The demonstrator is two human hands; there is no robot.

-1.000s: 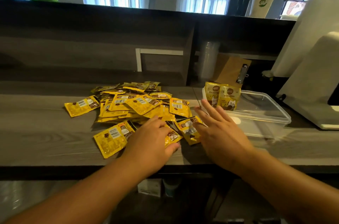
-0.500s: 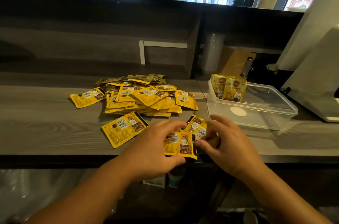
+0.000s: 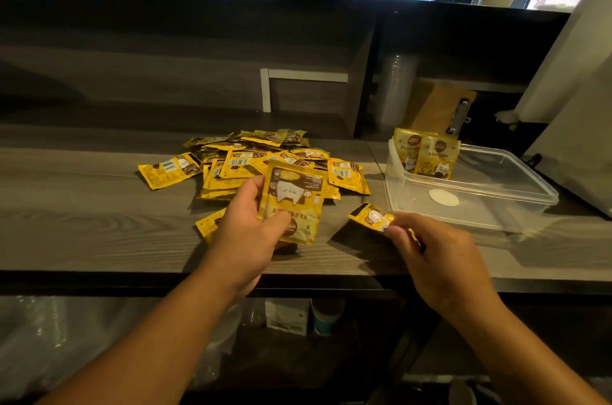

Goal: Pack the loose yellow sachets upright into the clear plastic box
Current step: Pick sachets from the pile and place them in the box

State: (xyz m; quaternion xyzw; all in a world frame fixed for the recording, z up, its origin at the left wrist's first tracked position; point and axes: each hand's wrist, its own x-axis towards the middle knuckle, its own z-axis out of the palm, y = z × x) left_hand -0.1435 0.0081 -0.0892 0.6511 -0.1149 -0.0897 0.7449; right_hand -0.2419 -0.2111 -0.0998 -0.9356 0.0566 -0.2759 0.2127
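A pile of loose yellow sachets lies on the grey wooden counter. My left hand holds one yellow sachet upright above the counter, its printed face toward me. My right hand pinches a second yellow sachet by its end, low over the counter just left of the clear plastic box. Two or three sachets stand upright in the box's far left corner. One more sachet lies partly hidden under my left hand.
A large white machine stands right of the box. A brown clipboard and a stack of clear cups sit behind it in the shelf recess. The counter's front edge runs just under my wrists.
Both hands have lifted off the counter, each with a sachet. The left has raised and turned its sachet upright; the right has moved right, toward the box.
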